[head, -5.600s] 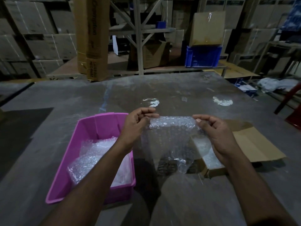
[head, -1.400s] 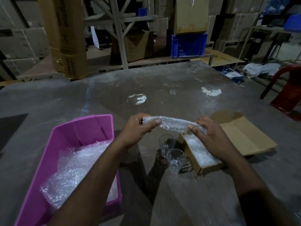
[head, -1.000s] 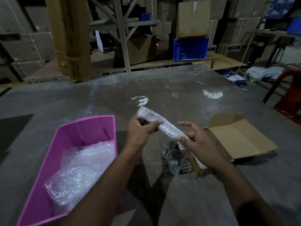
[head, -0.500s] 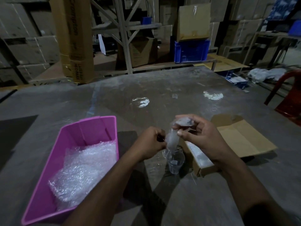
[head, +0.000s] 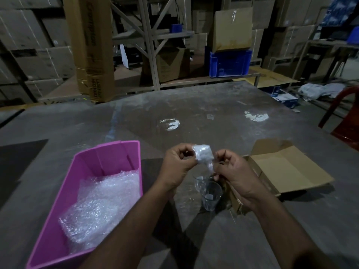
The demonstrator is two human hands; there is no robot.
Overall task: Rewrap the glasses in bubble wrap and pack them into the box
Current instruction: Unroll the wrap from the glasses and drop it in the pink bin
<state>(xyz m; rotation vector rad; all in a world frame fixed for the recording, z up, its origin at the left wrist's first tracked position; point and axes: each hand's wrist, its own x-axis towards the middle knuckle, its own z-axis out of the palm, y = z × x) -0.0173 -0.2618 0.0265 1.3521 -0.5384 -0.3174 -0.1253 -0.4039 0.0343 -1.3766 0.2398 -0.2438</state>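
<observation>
A folded wad of bubble wrap [head: 203, 154] hangs in the air above the table, its loose tail trailing down. My left hand [head: 177, 166] pinches its left side and my right hand [head: 235, 172] pinches the tail on the right. Right below them stand two clear glasses, the nearer glass [head: 210, 195] in full sight and the farther glass [head: 198, 181] partly behind it. Just to their right lies the open cardboard box [head: 287, 169], its flap spread to the right and its inside partly hidden by my right hand.
A pink plastic tub [head: 108, 158] holding more bubble wrap [head: 99, 206] sits on the grey table at the left. A red chair [head: 345, 113] stands beyond the table's right edge. Shelves, stacked cartons and a blue crate [head: 230, 63] fill the background.
The sheet that I held spread out was rolled into a long strip, then folded. It is now a compact wad between both hands, which have come close together.
</observation>
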